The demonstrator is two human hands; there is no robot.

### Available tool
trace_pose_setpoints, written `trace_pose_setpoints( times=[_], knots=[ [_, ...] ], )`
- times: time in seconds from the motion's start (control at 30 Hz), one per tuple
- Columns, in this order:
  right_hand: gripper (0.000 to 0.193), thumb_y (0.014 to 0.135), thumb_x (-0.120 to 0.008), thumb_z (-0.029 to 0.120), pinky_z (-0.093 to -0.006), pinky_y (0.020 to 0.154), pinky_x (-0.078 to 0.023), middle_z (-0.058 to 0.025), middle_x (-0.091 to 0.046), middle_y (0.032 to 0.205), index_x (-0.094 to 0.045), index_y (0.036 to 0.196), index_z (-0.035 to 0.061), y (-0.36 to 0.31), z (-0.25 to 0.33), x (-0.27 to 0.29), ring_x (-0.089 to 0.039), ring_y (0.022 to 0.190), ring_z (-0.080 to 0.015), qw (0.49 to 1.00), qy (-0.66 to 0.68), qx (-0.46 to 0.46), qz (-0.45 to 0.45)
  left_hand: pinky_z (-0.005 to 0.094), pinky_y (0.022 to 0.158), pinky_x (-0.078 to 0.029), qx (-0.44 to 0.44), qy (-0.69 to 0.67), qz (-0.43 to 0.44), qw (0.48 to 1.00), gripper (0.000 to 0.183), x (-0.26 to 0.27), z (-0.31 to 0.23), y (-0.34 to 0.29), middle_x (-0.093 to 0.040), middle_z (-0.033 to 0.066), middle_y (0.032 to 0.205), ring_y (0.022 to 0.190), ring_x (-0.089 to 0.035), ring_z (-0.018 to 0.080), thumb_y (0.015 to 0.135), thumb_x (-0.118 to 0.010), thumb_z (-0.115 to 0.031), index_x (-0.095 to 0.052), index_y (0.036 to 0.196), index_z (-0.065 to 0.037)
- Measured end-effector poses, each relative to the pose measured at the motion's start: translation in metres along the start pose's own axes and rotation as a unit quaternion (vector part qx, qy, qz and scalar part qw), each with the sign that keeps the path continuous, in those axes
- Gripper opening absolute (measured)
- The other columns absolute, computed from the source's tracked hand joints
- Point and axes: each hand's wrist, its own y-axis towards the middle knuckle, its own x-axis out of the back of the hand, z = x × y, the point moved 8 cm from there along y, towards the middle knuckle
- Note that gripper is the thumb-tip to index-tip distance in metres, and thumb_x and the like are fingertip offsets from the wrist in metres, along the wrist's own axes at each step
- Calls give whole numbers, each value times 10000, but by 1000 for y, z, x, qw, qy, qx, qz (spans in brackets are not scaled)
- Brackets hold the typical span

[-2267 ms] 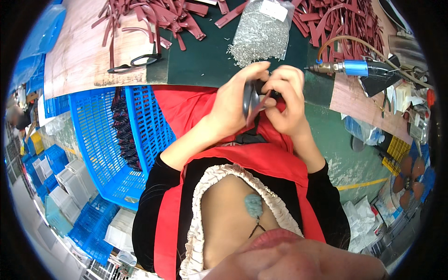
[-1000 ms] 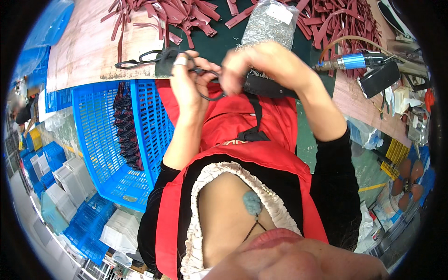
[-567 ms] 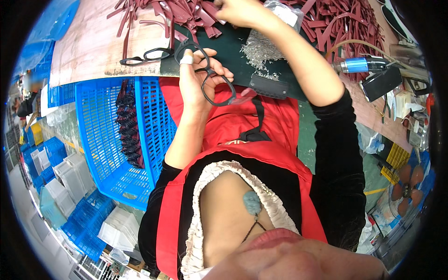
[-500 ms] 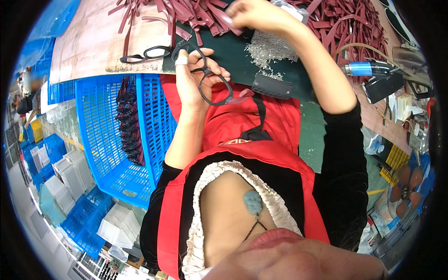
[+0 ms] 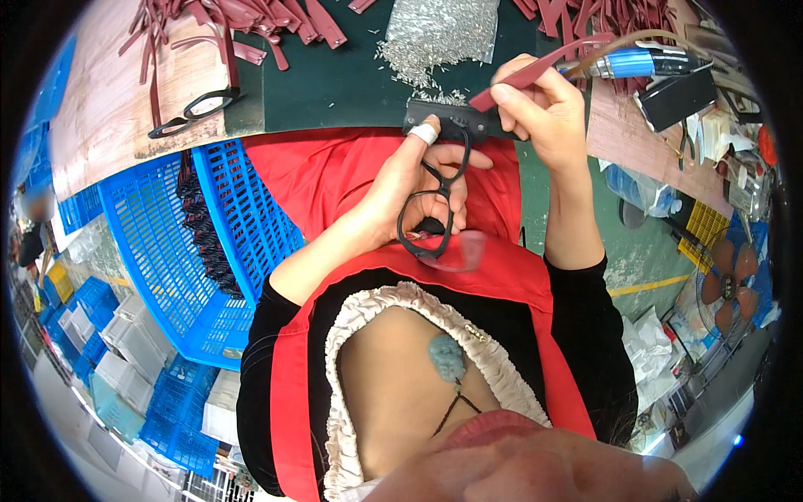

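Observation:
My left hand (image 5: 418, 180), a white wrap on its thumb, is closed on a black glasses frame (image 5: 404, 219) held in front of the red apron. A blurred reddish piece (image 5: 464, 253) shows at the frame's lower end; whether it is attached I cannot tell. Between thumb and fingers my right hand (image 5: 548, 113) pinches a dark red glasses temple (image 5: 527, 77), just right of the frame's upper end. Behind the left thumb lies a small black block (image 5: 468, 122) at the table edge. Tiny silver metal pieces (image 5: 427, 63) are heaped in and beside a clear bag beyond it.
More dark red temples (image 5: 293, 25) lie in piles at the back. Another pair of glasses (image 5: 209, 103) rests on the table at left. A blue basket (image 5: 159, 251) holding stacked frames stands left of my lap. At right are a blue-and-black cylindrical tool (image 5: 631, 64) and a fan (image 5: 728, 284).
My right hand has come back from the far piles with a red temple in it. My left hand has moved right and nearer with the black frame. The view has shifted.

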Motion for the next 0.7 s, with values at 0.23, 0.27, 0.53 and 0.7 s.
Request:
trace_pose_setpoints(
  times=[0.23, 0.27, 0.53, 0.7],
  knots=[
    [64, 978, -664, 41, -215, 655, -502, -46, -613, 1006, -684, 1007, -13, -8, 15, -4, -634, 778, -89, 993, 13, 113, 36, 334, 603, -588, -32, 30, 11, 999, 835, -2, -4, 0, -581, 82, 680, 599, -673, 228, 1067, -228, -673, -491, 1429, 32],
    [61, 979, -659, 39, -223, 677, -515, -53, -607, 1011, -679, 998, -15, -7, 14, -7, -640, 806, -97, 991, -2, 120, 53, 335, 606, -590, -28, 27, 10, 999, 838, -1, -4, 0, -582, 83, 681, 603, -675, 228, 1067, -227, -674, -492, 1429, 33],
    [103, 996, -636, 18, -281, 833, -584, -85, -682, 1027, -644, 1061, -61, -9, -6, -13, -700, 945, -138, 996, -67, 60, 2, 335, 631, -596, -42, 69, -18, 997, 865, 1, -5, 0, -605, 91, 696, 623, -682, 229, 1068, -205, -678, -508, 1421, 51],
    [90, 950, -670, -21, -284, 781, -601, -100, -693, 944, -656, 1027, -66, -3, 9, -25, -730, 871, -168, 976, -177, 116, 45, 327, 630, -587, -53, 57, -30, 997, 893, 1, -3, 2, -615, 98, 696, 627, -685, 237, 1061, -185, -692, -508, 1409, 64]
  ],
)
